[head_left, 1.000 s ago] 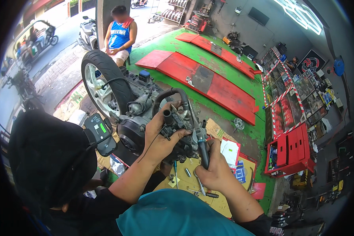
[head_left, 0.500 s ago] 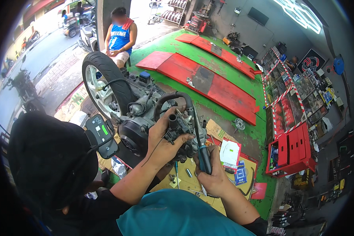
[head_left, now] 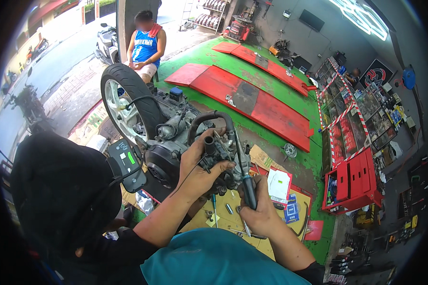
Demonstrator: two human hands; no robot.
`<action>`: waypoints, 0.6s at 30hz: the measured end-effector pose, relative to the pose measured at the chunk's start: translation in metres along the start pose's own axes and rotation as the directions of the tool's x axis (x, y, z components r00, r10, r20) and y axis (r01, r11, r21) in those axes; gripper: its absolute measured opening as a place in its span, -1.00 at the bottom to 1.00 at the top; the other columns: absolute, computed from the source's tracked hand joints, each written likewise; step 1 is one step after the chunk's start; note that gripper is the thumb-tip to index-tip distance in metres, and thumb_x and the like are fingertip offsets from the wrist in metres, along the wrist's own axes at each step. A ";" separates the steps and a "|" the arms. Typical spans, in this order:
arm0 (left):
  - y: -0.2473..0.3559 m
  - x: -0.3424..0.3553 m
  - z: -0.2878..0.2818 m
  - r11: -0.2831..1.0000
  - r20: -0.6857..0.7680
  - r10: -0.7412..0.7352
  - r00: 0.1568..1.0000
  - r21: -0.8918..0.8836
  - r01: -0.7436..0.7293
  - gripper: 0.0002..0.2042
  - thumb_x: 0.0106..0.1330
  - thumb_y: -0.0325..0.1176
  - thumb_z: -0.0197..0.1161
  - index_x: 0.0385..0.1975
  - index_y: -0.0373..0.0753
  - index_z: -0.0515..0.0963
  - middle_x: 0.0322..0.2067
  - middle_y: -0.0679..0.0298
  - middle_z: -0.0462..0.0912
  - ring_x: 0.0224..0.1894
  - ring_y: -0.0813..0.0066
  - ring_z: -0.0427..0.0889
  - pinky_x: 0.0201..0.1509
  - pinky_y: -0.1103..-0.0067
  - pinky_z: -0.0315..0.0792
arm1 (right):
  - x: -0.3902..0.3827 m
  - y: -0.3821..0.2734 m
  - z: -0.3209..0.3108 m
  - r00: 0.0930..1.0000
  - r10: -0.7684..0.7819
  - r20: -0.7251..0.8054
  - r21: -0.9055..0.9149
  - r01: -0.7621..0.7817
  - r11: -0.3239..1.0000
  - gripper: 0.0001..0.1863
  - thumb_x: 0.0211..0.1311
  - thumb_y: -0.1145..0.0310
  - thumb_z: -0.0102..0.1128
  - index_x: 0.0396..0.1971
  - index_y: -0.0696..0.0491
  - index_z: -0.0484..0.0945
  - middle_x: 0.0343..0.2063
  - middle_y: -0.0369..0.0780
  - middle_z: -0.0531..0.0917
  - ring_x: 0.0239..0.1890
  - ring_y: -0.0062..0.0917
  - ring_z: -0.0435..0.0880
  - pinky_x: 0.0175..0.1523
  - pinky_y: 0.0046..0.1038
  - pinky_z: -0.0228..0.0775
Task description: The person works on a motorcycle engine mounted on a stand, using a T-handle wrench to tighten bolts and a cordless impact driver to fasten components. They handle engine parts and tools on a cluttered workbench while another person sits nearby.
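Observation:
My left hand (head_left: 202, 173) is wrapped round a dark metal and plastic engine part (head_left: 218, 154), its thumb pressed on the near side. A black rubber hose (head_left: 214, 115) arches over this part. In my right hand (head_left: 259, 211) are pliers (head_left: 248, 192) with black and teal handles; their metal jaws point up beside the hose's lower run. I cannot tell whether the jaws grip anything. Behind my left hand stands an engine (head_left: 164, 159) with a wheel (head_left: 123, 107) attached. Below my left wrist, another person's hand (head_left: 197, 206) is partly hidden.
A co-worker in a black cap (head_left: 62, 190) leans close at left, next to a black device (head_left: 127, 164). A cardboard sheet (head_left: 228, 221) with small tools lies below. Red ramps (head_left: 252, 104) and a red tool cabinet (head_left: 349, 183) stand beyond. A person in blue (head_left: 145, 45) sits behind the wheel.
My right hand and the pliers have shifted slightly, and the metal jaws show more plainly beside the hose. My left hand keeps its hold. A vehicle on the street has left view.

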State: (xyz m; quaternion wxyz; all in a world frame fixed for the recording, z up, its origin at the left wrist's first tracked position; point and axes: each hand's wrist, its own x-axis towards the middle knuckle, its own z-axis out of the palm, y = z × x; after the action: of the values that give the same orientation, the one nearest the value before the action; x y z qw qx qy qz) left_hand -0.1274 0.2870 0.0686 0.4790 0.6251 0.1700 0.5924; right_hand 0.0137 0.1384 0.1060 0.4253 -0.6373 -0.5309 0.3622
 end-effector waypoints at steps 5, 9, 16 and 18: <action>0.000 0.000 0.000 0.999 -0.043 0.024 0.999 0.049 -0.022 -0.21 0.08 -0.56 0.58 0.36 -0.42 0.33 0.19 0.09 0.61 0.17 0.46 0.61 0.27 0.52 0.48 | 0.009 -0.014 -0.002 0.998 0.056 -0.031 -0.319 -0.063 0.945 -0.41 0.04 0.41 0.20 0.07 0.14 0.14 -0.33 0.10 0.54 -0.29 0.11 0.62 -0.13 -0.06 0.45; 0.004 0.000 0.000 0.997 -0.040 0.027 0.999 0.077 -0.024 -0.22 0.08 -0.56 0.59 0.35 -0.42 0.34 0.20 0.07 0.60 0.18 0.42 0.62 0.27 0.52 0.49 | 0.010 -0.012 -0.003 0.998 0.055 -0.025 -0.320 -0.060 0.946 -0.41 0.04 0.39 0.20 0.07 0.15 0.16 -0.31 0.12 0.54 -0.28 0.11 0.62 -0.12 -0.06 0.44; -0.001 0.000 0.000 0.997 -0.031 0.033 0.999 0.077 -0.031 -0.21 0.08 -0.55 0.59 0.35 -0.38 0.34 0.21 0.08 0.57 0.16 0.37 0.64 0.25 0.47 0.52 | 0.011 0.005 -0.011 0.987 -0.158 -0.007 -0.089 0.156 0.984 -0.31 0.05 0.54 0.06 0.25 0.17 0.10 0.06 0.11 0.51 0.19 -0.11 0.55 0.26 -0.20 0.39; -0.003 0.000 0.001 0.998 -0.061 0.024 0.998 0.066 -0.020 -0.22 0.09 -0.55 0.59 0.35 -0.36 0.33 0.21 0.09 0.56 0.16 0.36 0.64 0.25 0.45 0.53 | 0.008 0.024 -0.014 0.982 -0.190 -0.018 0.148 0.191 0.971 -0.25 0.04 0.60 0.00 0.31 0.14 0.04 0.16 0.07 0.46 0.31 -0.19 0.46 0.34 -0.24 0.33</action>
State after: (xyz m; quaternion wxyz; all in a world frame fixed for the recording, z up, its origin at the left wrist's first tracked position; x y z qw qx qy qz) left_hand -0.1257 0.2880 0.0660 0.4461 0.6237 0.1970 0.6109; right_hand 0.0363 0.1422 0.0891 0.5055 -0.5507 -0.5602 0.3571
